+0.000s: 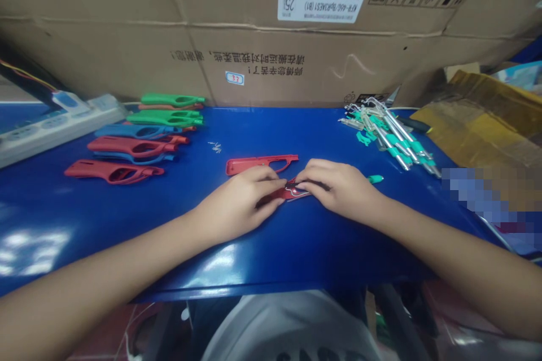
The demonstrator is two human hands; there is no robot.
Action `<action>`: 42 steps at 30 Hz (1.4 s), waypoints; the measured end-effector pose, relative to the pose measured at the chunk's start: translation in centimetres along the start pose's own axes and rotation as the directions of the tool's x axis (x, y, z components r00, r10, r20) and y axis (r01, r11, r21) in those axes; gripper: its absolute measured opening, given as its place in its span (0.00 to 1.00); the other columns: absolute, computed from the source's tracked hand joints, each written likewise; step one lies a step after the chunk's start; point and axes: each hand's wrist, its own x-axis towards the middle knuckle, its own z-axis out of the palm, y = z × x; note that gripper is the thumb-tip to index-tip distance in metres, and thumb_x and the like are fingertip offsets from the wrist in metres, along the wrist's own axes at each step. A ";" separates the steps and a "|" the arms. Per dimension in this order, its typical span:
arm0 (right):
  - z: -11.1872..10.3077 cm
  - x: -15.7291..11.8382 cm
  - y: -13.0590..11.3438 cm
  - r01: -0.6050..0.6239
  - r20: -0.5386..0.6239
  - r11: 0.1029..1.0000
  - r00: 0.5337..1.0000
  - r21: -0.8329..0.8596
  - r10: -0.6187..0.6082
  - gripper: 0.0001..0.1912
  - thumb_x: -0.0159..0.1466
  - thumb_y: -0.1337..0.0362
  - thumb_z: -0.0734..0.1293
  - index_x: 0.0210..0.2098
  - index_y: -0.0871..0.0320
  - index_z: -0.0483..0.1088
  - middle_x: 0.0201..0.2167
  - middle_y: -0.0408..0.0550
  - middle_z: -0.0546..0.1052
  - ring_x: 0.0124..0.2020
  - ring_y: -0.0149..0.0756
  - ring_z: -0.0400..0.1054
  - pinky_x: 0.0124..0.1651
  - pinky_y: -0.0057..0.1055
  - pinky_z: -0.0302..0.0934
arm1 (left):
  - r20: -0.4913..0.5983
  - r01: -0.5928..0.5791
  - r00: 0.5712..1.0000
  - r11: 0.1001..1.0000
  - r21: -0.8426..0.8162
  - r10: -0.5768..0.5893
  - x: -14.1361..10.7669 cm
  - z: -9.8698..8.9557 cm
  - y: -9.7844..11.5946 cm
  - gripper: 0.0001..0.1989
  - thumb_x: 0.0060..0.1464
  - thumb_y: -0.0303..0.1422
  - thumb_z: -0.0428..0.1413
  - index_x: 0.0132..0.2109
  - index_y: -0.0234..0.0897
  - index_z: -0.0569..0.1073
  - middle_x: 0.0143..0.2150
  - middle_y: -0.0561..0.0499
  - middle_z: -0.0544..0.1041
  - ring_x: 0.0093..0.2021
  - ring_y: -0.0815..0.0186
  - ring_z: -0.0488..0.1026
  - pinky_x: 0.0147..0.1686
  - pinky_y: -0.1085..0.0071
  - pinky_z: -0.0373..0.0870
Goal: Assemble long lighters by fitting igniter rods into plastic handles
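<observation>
My left hand [243, 200] is closed around the handle end of a red lighter shell half [288, 193], low over the blue table. At the shell's other end, my right hand [339, 186] pinches with thumb and fingers around a small dark part and a thin wire; the fingers partly hide both. Just behind my hands lies another red shell half [258, 163], inner side up. A teal-tipped piece [375, 179] pokes out beyond my right hand, its other end hidden.
Red, blue and green lighter shells [122, 146] are piled at left near a white power strip [63, 127]. Tiny pale pieces [215, 147] lie mid-table. Metal lighter tubes with teal parts [393, 135] are heaped at right beside yellowish packaging [478, 124]. A cardboard box [254, 45] stands behind.
</observation>
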 end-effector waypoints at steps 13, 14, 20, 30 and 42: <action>-0.2 -0.1 -0.1 0.059 0.063 0.970 0.997 -0.236 -0.045 0.15 0.72 0.66 0.57 0.47 0.54 0.75 0.43 0.47 0.77 0.30 0.32 0.66 0.27 0.30 0.43 | -0.029 -0.001 1.000 0.998 0.070 0.003 -0.2 0.4 -0.5 0.18 0.65 0.32 0.58 0.59 0.34 0.74 0.49 0.41 0.79 0.50 0.56 0.78 0.51 0.58 0.77; -0.3 -0.1 -0.1 0.055 0.074 0.969 0.997 -0.242 -0.039 0.15 0.72 0.66 0.57 0.47 0.54 0.75 0.43 0.47 0.77 0.30 0.32 0.66 0.27 0.30 0.42 | -0.026 -0.004 1.000 0.998 0.063 0.006 -0.2 0.3 -0.4 0.17 0.65 0.32 0.57 0.59 0.33 0.74 0.48 0.42 0.79 0.49 0.56 0.78 0.50 0.59 0.77; -0.5 0.0 -0.3 0.048 0.122 0.958 0.992 -0.284 -0.014 0.15 0.71 0.67 0.57 0.48 0.53 0.74 0.42 0.47 0.77 0.29 0.32 0.65 0.26 0.30 0.40 | -0.009 -0.015 1.000 0.999 0.032 0.015 -0.1 0.2 -0.3 0.12 0.66 0.31 0.57 0.54 0.35 0.78 0.45 0.44 0.78 0.45 0.60 0.77 0.48 0.63 0.76; -0.6 0.1 -0.4 0.071 0.161 0.934 0.987 -0.351 -0.015 0.16 0.69 0.70 0.58 0.48 0.52 0.73 0.42 0.46 0.76 0.24 0.30 0.59 0.25 0.30 0.37 | 0.011 -0.011 1.000 1.000 0.019 0.011 0.0 0.1 -0.1 0.11 0.65 0.31 0.57 0.52 0.33 0.78 0.46 0.43 0.78 0.45 0.60 0.77 0.49 0.62 0.76; -1.0 0.1 -0.7 0.040 0.183 0.952 0.983 -0.303 0.017 0.13 0.72 0.67 0.58 0.48 0.53 0.74 0.43 0.46 0.77 0.29 0.32 0.65 0.26 0.30 0.41 | 0.003 -0.019 1.000 0.999 0.027 0.019 -0.1 0.2 0.0 0.11 0.65 0.32 0.57 0.52 0.33 0.79 0.47 0.44 0.78 0.45 0.60 0.77 0.48 0.64 0.76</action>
